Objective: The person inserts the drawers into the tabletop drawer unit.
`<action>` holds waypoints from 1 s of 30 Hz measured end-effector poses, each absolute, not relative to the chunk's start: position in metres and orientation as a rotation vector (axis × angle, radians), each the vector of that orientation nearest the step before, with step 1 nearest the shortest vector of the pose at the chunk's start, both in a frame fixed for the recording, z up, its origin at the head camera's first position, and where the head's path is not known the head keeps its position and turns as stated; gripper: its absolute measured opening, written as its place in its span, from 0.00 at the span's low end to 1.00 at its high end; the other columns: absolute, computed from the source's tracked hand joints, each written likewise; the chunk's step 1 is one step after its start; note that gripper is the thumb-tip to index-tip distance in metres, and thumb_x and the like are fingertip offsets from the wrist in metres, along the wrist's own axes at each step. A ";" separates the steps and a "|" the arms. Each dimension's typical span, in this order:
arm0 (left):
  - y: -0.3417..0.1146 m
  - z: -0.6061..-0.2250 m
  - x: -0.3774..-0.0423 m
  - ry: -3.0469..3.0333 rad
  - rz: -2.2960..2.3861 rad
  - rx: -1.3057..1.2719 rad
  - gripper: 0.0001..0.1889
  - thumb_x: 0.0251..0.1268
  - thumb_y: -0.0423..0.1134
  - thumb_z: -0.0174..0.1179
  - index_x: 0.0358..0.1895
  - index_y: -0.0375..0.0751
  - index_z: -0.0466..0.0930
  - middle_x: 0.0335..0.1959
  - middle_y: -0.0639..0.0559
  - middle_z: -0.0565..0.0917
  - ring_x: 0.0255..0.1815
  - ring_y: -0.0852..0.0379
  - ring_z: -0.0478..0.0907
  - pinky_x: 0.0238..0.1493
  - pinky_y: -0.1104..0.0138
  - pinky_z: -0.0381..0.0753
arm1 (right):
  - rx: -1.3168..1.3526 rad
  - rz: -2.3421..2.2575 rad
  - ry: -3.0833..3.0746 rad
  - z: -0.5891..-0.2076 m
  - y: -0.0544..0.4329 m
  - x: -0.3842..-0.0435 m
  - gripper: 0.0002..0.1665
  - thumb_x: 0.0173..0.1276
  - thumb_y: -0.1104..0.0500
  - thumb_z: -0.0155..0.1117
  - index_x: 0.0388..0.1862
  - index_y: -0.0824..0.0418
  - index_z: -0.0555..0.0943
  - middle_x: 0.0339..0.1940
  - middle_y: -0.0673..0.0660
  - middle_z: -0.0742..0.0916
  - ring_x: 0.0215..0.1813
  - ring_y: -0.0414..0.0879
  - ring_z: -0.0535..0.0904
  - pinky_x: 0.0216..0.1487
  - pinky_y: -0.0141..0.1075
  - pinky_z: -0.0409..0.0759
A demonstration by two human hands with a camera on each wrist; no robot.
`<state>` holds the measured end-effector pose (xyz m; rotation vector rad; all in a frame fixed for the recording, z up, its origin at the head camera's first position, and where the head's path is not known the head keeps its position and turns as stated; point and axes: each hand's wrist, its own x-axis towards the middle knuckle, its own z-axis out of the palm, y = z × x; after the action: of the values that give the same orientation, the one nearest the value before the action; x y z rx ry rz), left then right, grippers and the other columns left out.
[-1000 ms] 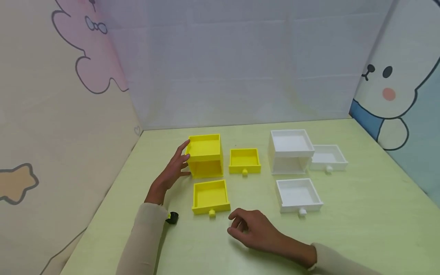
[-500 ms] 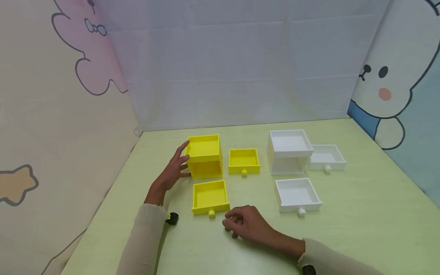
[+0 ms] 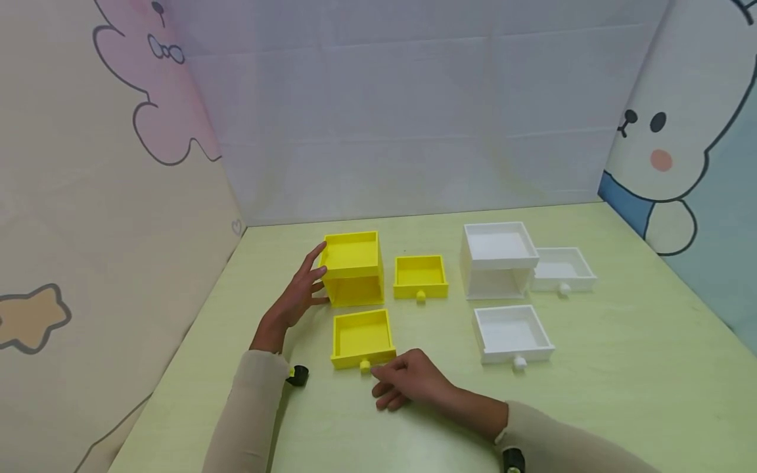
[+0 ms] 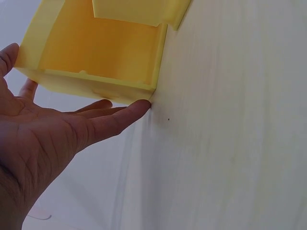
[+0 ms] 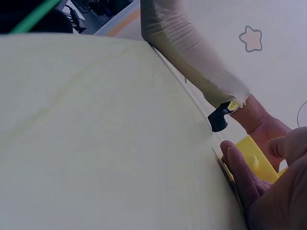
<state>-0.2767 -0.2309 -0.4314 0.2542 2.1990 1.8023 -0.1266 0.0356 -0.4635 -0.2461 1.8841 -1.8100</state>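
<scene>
My left hand (image 3: 296, 295) rests its fairly straight, spread fingers against the left side of a yellow box-shaped drawer housing (image 3: 353, 255). In the left wrist view, fingertips (image 4: 144, 104) touch the housing's (image 4: 96, 52) outer wall. In front of it lies a yellow drawer (image 3: 362, 334) with a round knob (image 3: 365, 366). Close to the knob is my right hand (image 3: 412, 381), its fingers loosely bent. The right wrist view shows that knob (image 5: 254, 162) between thumb and fingers, apparently untouched. A second yellow drawer (image 3: 420, 272) lies right of the housing.
On the right stand a white drawer housing (image 3: 500, 243), one white drawer (image 3: 513, 332) before it and another white drawer (image 3: 564, 266) beside it. A black wrist-camera piece (image 3: 298, 376) sticks out from my left cuff. A pale curtain (image 3: 408, 118) hangs behind the table.
My right hand has moved left and slightly forward, up to the front yellow drawer's knob. The left hand stays against the yellow housing, and the drawers have not moved.
</scene>
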 end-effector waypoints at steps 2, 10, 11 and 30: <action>-0.231 -0.431 -0.276 2.200 1.804 0.251 0.32 0.77 0.58 0.43 0.78 0.78 0.40 0.82 0.53 0.38 0.76 0.29 0.52 0.64 0.34 0.63 | -0.235 -1.820 1.870 -0.463 0.033 -0.127 0.22 0.72 0.53 0.64 0.42 0.74 0.85 0.32 0.63 0.89 0.30 0.53 0.88 0.30 0.38 0.86; -0.230 -0.432 -0.277 2.199 1.806 0.257 0.32 0.78 0.58 0.43 0.78 0.78 0.40 0.82 0.53 0.38 0.76 0.29 0.52 0.64 0.33 0.62 | -0.230 -1.883 1.814 -0.463 0.027 -0.131 0.23 0.76 0.54 0.59 0.45 0.77 0.84 0.36 0.66 0.89 0.34 0.53 0.89 0.32 0.38 0.86; -0.230 -0.432 -0.277 2.200 1.805 0.257 0.32 0.78 0.58 0.42 0.78 0.78 0.40 0.82 0.53 0.38 0.76 0.29 0.52 0.64 0.33 0.62 | -0.229 -1.889 1.803 -0.463 0.026 -0.131 0.23 0.76 0.54 0.58 0.45 0.77 0.84 0.37 0.67 0.89 0.35 0.54 0.89 0.32 0.38 0.86; -0.231 -0.434 -0.277 2.205 1.801 0.268 0.31 0.78 0.59 0.42 0.78 0.79 0.40 0.82 0.54 0.36 0.76 0.29 0.51 0.64 0.33 0.62 | -0.032 -1.988 1.719 -0.458 0.003 -0.125 0.21 0.76 0.59 0.58 0.48 0.81 0.81 0.37 0.69 0.88 0.36 0.53 0.89 0.34 0.36 0.86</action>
<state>-0.2768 -0.2315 -0.4339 0.2680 2.2048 1.8005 -0.1253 0.0026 -0.4584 -0.0319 1.7193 -1.9875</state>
